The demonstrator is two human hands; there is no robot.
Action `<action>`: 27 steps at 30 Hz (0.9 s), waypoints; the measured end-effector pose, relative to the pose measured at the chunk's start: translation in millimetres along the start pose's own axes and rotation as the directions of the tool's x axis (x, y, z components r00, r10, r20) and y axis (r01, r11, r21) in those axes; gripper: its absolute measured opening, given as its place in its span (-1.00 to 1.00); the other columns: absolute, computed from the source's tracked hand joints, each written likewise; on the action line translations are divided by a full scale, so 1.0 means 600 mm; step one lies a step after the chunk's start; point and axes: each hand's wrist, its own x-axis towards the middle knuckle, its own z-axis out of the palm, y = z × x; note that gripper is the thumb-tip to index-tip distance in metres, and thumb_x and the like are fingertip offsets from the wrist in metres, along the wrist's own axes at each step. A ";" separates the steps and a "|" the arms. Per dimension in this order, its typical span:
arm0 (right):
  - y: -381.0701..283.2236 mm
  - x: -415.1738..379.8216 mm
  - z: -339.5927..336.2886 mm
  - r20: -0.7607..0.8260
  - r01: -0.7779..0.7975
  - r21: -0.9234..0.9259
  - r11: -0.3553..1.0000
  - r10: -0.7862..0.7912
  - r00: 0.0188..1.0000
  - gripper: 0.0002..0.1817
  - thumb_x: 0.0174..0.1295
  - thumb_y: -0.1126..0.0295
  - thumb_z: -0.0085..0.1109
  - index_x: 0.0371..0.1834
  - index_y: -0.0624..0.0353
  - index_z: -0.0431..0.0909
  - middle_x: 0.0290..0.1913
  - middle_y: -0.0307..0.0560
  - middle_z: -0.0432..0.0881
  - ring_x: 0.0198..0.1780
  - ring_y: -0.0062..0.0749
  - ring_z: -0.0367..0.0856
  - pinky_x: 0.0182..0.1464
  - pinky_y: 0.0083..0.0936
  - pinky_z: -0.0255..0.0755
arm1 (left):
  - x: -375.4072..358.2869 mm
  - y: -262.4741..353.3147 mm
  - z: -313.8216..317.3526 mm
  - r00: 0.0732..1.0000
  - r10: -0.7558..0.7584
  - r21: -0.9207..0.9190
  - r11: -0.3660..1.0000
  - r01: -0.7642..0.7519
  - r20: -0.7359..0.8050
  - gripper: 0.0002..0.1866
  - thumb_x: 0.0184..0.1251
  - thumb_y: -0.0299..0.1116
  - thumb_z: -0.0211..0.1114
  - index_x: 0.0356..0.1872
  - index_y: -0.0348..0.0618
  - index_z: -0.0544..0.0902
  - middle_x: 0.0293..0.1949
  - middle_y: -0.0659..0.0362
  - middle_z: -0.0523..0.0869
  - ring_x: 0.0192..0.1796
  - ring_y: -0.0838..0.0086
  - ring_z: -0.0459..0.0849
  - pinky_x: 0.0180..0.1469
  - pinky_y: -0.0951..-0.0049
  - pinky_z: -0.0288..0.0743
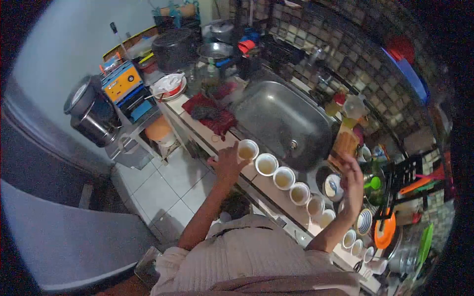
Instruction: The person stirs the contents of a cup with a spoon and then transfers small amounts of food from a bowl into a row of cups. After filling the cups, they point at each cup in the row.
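Observation:
A row of several white cups holding pale liquid runs along the counter's front edge, from the first cup point(248, 149) beside the sink down to smaller cups point(356, 246) at the right. My left hand point(228, 161) rests against that first cup, fingers curled at its rim. My right hand point(352, 176) hangs in the air above the counter with fingers loosely apart, holding nothing, near a bowl with a blue item point(333, 186). A striped saucer point(364, 220) lies beyond the cups.
A steel sink point(284, 121) lies behind the cups, a red cloth point(213, 117) to its left. Pots, a yellow appliance point(123, 84) and a steel kettle point(94, 111) crowd the far left. Utensils and an orange lid point(385, 229) sit at right.

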 end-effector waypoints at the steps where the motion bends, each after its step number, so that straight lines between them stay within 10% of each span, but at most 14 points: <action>1: 0.005 -0.011 -0.024 -0.147 0.034 -0.043 0.998 -0.040 0.988 -0.65 0.17 0.36 -0.11 0.05 0.07 0.38 -0.53 -0.49 0.32 -0.61 -0.85 0.08 -0.61 -0.85 -0.08 | 0.002 0.005 -0.013 1.000 0.018 -0.007 1.000 -0.018 0.014 -0.20 -0.14 0.13 0.23 0.14 -0.11 0.28 -0.15 0.06 0.50 -0.04 0.23 0.38 -0.03 -0.09 0.08; 5: -0.013 -0.067 -0.106 -0.375 0.257 -0.355 0.899 -0.388 0.842 -0.63 0.22 0.35 -0.13 0.11 0.09 0.31 -0.23 -0.41 0.37 -0.49 -0.82 0.16 -0.49 -0.88 0.04 | 0.009 0.007 -0.024 0.989 0.016 -0.170 0.985 0.009 0.146 -0.15 -0.10 0.04 0.28 0.18 -0.25 0.18 -0.02 -0.06 0.42 0.04 0.12 0.33 0.08 0.07 0.11; 8: -0.011 -0.112 -0.149 -0.508 0.456 -0.203 0.867 -0.491 0.708 -0.62 0.21 0.41 -0.14 0.12 0.19 0.26 -0.26 -0.32 0.30 -0.47 -0.77 0.17 -0.50 -0.85 0.07 | -0.002 0.017 -0.023 0.977 -0.028 -0.174 0.983 0.066 0.213 -0.16 -0.07 -0.01 0.29 0.17 -0.33 0.17 0.07 -0.11 0.34 0.11 0.07 0.28 0.13 0.19 0.13; 10: -0.005 -0.122 -0.181 -0.548 0.456 -0.561 0.691 -0.723 0.421 -0.61 0.21 0.43 -0.13 0.13 0.22 0.23 -0.25 -0.27 0.33 -0.37 -0.68 0.26 -0.39 -0.79 0.21 | -0.005 0.019 -0.021 0.999 -0.050 -0.356 0.933 0.044 -0.009 -0.19 -0.03 -0.08 0.29 0.17 -0.34 0.15 0.08 -0.11 0.34 0.12 0.06 0.29 0.15 0.21 0.14; 12: -0.004 -0.131 -0.206 -0.528 0.415 -0.575 0.705 -0.707 0.470 -0.63 0.20 0.43 -0.13 0.09 0.23 0.28 -0.22 -0.23 0.37 -0.32 -0.62 0.31 -0.33 -0.76 0.25 | -0.028 0.015 -0.027 0.996 -0.071 -0.327 0.941 0.088 0.062 -0.25 0.04 -0.18 0.26 0.18 -0.35 0.13 0.09 -0.10 0.34 0.12 0.12 0.31 0.14 0.26 0.16; 14: 0.015 -0.122 -0.251 -0.298 0.282 -0.681 0.676 -0.608 0.736 -0.66 0.17 0.48 -0.13 0.04 0.23 0.33 -0.20 -0.15 0.43 -0.32 -0.62 0.32 -0.33 -0.76 0.25 | -0.053 0.006 -0.028 0.964 -0.261 -0.480 0.841 0.249 0.042 -0.39 0.10 -0.27 0.22 0.12 -0.36 0.22 0.05 -0.08 0.38 0.06 0.18 0.38 0.10 0.30 0.23; 16: 0.024 -0.101 -0.270 -0.167 -0.095 -0.755 0.649 -0.050 0.985 -0.69 0.14 0.48 -0.08 -0.02 0.26 0.36 -0.31 -0.05 0.54 -0.29 -0.48 0.46 -0.20 -0.59 0.32 | -0.094 -0.019 -0.013 0.957 -0.286 -0.483 0.833 0.272 0.045 -0.44 0.11 -0.29 0.20 0.09 -0.34 0.25 0.00 -0.06 0.42 0.02 0.19 0.41 0.06 0.32 0.26; 17: 0.087 -0.082 -0.302 0.113 0.166 -0.805 0.570 -0.128 0.985 -0.71 0.10 0.44 -0.06 -0.08 0.22 0.43 -0.25 0.06 0.55 -0.18 -0.37 0.52 -0.13 -0.51 0.34 | -0.120 -0.035 0.002 0.946 -0.321 -0.486 0.821 0.299 0.039 -0.50 0.12 -0.32 0.19 0.06 -0.33 0.29 -0.04 -0.04 0.46 -0.02 0.20 0.44 0.03 0.33 0.30; 18: 0.142 -0.060 -0.330 0.141 0.052 -0.921 0.386 0.208 0.968 -0.71 0.08 0.41 -0.05 -0.11 0.18 0.47 -0.17 0.09 0.53 -0.11 -0.29 0.51 -0.08 -0.45 0.34 | -0.150 -0.049 0.019 0.945 -0.324 -0.487 0.818 0.305 0.047 -0.50 0.12 -0.32 0.19 0.06 -0.33 0.29 -0.04 -0.04 0.46 -0.02 0.20 0.44 0.03 0.33 0.30; 21: 0.212 0.002 -0.336 0.313 -0.020 -0.876 0.482 0.599 0.737 -0.60 0.08 0.30 0.00 0.02 0.12 0.40 -0.20 -0.02 0.56 -0.15 -0.39 0.48 -0.07 -0.56 0.31 | -0.262 -0.095 0.084 0.919 -0.345 -0.411 0.822 0.394 0.190 -0.58 0.13 -0.35 0.17 -0.02 -0.35 0.35 -0.15 -0.02 0.52 -0.07 0.25 0.48 -0.04 0.36 0.35; 24: 0.329 0.027 -0.374 0.528 0.176 -0.756 0.631 0.429 0.733 -0.55 0.08 0.26 -0.01 0.09 0.09 0.34 -0.21 -0.02 0.55 -0.21 -0.43 0.45 -0.14 -0.60 0.31 | -0.392 -0.135 0.165 0.922 -0.149 -0.238 0.940 0.245 0.358 -0.62 0.15 -0.28 0.13 -0.08 -0.35 0.41 -0.20 -0.04 0.54 -0.09 0.22 0.51 -0.06 0.31 0.37; 27: 0.255 0.026 -0.325 0.501 0.122 -0.826 0.551 0.618 0.606 -0.61 0.08 0.26 -0.03 -0.02 0.14 0.39 -0.23 -0.06 0.54 -0.27 -0.45 0.45 -0.25 -0.57 0.34 | -0.472 -0.112 0.175 0.786 -0.262 0.040 0.956 0.291 0.559 -0.64 0.16 -0.21 0.11 -0.17 -0.32 0.47 -0.23 -0.05 0.56 -0.18 0.19 0.54 -0.06 0.27 0.38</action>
